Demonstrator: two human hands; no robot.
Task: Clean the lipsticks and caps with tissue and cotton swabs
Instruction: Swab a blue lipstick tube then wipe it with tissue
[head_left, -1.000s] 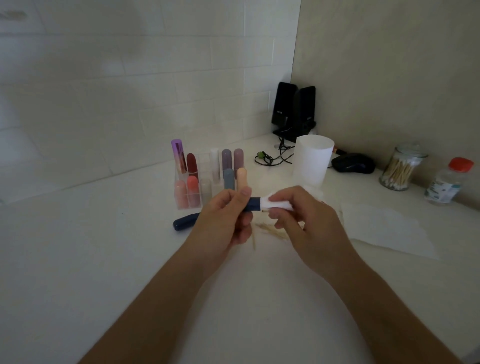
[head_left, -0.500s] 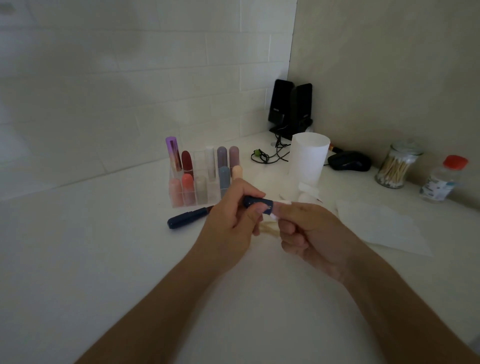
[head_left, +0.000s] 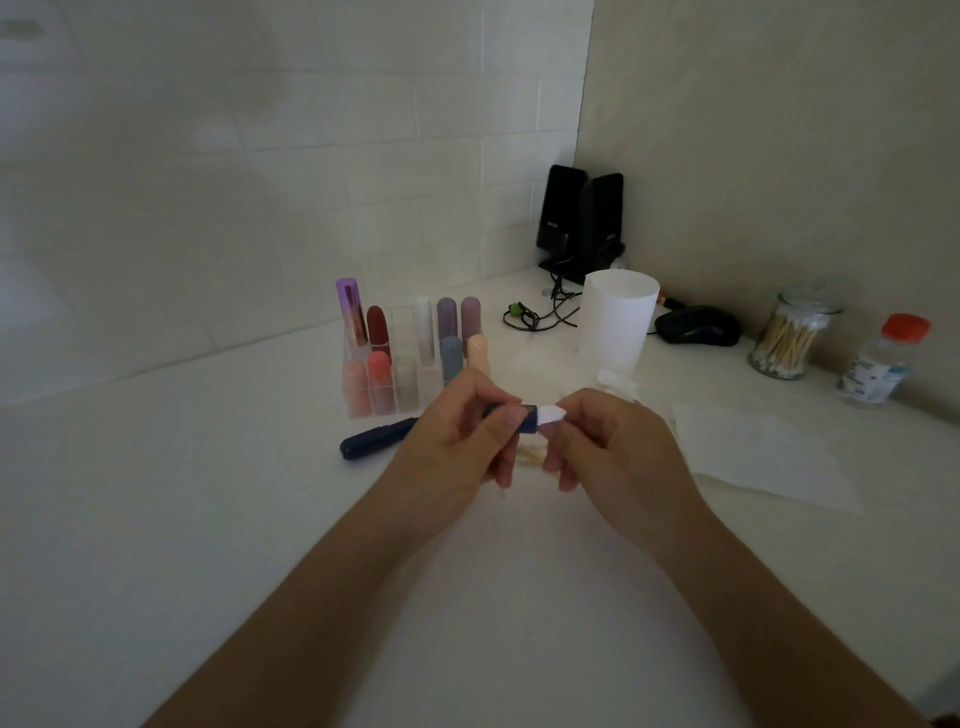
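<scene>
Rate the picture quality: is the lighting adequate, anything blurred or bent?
Head view: dim, underexposed, no glare; wide-angle lens bends the wall tiles; the left hand, dark blue lipstick and right hand look slightly soft; the red-capped bottle at the edge is smeared.

Lipstick rack (head_left: 395, 374) set far left on counter (head_left: 208, 519); loose tube (head_left: 376, 439) laid just near of it. Cup (head_left: 615, 322) placed right of rack, speakers (head_left: 582, 223) behind in corner. Mouse (head_left: 696, 325), swab jar (head_left: 789, 338), bottle (head_left: 883, 364) ranged rightward along far wall; tissue sheet (head_left: 753, 452) spread before them.
</scene>
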